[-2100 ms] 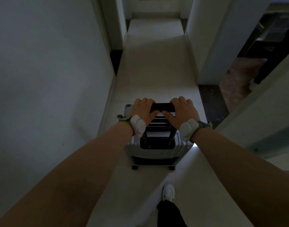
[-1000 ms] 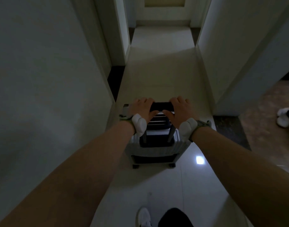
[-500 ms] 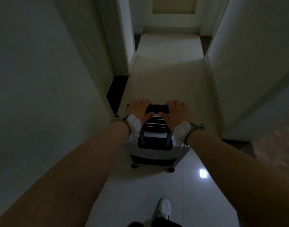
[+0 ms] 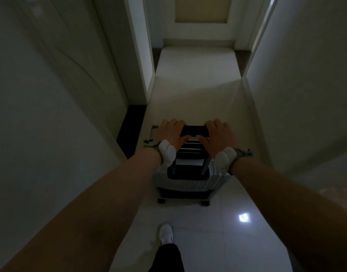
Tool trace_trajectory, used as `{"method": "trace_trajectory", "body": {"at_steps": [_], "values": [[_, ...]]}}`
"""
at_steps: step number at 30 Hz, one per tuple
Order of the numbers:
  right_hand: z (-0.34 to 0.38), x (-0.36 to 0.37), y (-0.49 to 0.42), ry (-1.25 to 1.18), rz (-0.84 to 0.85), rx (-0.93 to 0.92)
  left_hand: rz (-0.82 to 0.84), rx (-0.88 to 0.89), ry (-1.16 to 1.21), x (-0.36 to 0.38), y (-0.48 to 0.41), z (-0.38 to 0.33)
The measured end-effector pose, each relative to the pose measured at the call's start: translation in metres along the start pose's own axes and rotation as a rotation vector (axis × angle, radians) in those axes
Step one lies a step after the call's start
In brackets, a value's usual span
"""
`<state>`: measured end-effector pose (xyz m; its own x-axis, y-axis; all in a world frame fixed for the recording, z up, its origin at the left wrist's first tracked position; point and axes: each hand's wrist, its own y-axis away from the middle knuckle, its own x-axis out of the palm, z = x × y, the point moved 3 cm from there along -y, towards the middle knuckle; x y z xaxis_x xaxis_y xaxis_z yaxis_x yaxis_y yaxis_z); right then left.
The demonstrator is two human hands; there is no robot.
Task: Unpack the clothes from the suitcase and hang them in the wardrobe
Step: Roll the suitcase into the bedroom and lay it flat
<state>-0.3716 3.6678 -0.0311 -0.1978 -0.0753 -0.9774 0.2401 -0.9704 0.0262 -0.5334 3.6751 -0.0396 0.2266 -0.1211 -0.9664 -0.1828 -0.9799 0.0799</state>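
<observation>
Head view: the silver ribbed suitcase (image 4: 188,183) stands upright on its wheels on the pale tiled floor (image 4: 198,75) of a dim, narrow corridor, right in front of the person. Its telescopic handle is pulled out, and the black grip bar (image 4: 195,130) sits between the two hands. The left hand (image 4: 171,132) is wrapped over the left end of the bar and the right hand (image 4: 217,134) over the right end, fingers curled on top and thumbs tucked beneath; this grasp is the same as half a second ago. Each wrist carries a green strap with a white pod, the left pod (image 4: 167,153) and the right pod (image 4: 224,158).

Since the earlier frame the suitcase has rolled farther along the corridor. The dark threshold (image 4: 129,130) of the left doorway now lies level with the left hand, and the panelled door (image 4: 203,10) at the far end looks closer. The white shoe (image 4: 166,234) now shows left of centre, with more of the black trouser leg (image 4: 166,258) behind it. A bright reflection (image 4: 244,217) sits on the tiles to the right.
</observation>
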Motion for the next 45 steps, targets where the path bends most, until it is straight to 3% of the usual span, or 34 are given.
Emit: {"method": "trace_trajectory", "body": {"at_steps": [13,29,45], "values": [[-0.029,-0.012,-0.196,-0.039,-0.012,0.047,-0.003,0.078,-0.011,-0.023,-0.203,0.051],[-0.082,-0.028,-0.443,-0.064,0.013,0.027,0.011,-0.031,-0.004,-0.058,-0.441,0.092],[-0.153,-0.046,-0.673,-0.06,-0.063,0.097,0.032,0.105,0.026,-0.084,-0.69,0.119]]}}
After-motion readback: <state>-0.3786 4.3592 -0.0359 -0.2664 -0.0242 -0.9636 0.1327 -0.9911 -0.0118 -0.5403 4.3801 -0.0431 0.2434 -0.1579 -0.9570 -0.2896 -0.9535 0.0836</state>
